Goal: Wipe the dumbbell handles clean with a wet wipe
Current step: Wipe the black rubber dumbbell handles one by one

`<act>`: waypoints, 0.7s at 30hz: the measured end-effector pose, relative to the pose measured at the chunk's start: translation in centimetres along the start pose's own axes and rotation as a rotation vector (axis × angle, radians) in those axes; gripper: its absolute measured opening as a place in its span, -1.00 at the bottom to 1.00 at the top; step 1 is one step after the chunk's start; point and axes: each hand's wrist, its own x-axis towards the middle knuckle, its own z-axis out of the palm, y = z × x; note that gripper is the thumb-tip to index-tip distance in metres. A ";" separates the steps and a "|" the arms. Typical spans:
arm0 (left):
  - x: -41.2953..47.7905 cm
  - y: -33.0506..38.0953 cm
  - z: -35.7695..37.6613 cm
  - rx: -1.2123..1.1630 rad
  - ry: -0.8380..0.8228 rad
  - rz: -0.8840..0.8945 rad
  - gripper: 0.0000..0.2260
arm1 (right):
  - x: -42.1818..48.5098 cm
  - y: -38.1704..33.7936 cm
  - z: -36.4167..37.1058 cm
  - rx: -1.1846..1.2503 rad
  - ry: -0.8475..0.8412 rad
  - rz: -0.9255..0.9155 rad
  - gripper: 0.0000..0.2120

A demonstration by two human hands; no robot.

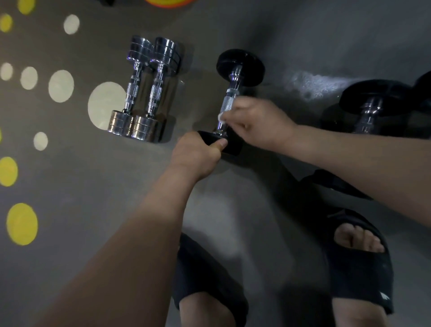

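Note:
A black-headed dumbbell (240, 65) with a chrome knurled handle (229, 102) lies on the grey floor in the middle. My left hand (198, 155) grips its near black head. My right hand (258, 124) holds a white wet wipe (221, 117) against the lower part of the handle; only a small bit of the wipe shows past my fingers. Two chrome dumbbells (145, 91) lie side by side to the left. Another black-headed dumbbell (370, 105) lies at the right, partly behind my right forearm.
The grey floor (81, 186) carries white and yellow painted dots at the left. My two feet in dark slides (359, 263) stand at the bottom. A yellow-orange object (170, 2) peeks in at the top edge.

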 end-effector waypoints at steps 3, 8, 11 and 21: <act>0.0 0.0 -0.1 -0.014 0.003 -0.016 -0.62 | 0.2 0.0 -0.6 -0.025 -0.112 -0.126 -0.70; -0.2 0.1 -0.4 -0.048 -0.008 -0.008 -0.66 | 0.7 0.9 -0.9 -0.046 0.046 0.025 -0.79; -0.2 0.2 -0.5 -0.065 -0.008 -0.022 -0.66 | 0.1 -0.1 -0.7 -0.049 -0.109 -0.153 -0.73; -0.2 0.2 -1.3 -0.090 -0.031 -0.026 -0.70 | 0.5 0.3 -0.6 -0.072 0.010 -0.038 -0.78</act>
